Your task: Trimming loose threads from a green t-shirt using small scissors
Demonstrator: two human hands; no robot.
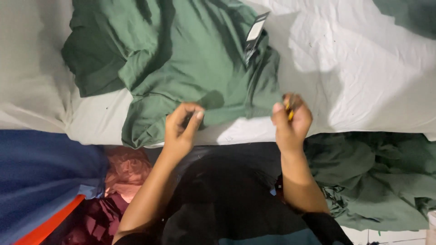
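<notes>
Garment: your green shirt (181, 59) lies crumpled on the white-covered bench (363, 68), hang tag (255, 34) at 12 o'clock.
Left hand (181, 127): pinching a small dark item at the hem.
Right hand (290, 120): closed around a small yellow-tipped tool.
Handling: likely soft, light, limp; grip by hem or shoulders.

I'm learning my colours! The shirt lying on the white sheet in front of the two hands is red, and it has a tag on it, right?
Not quite. The head view shows the shirt on the white sheet is green, not red. It does have a tag.
</notes>
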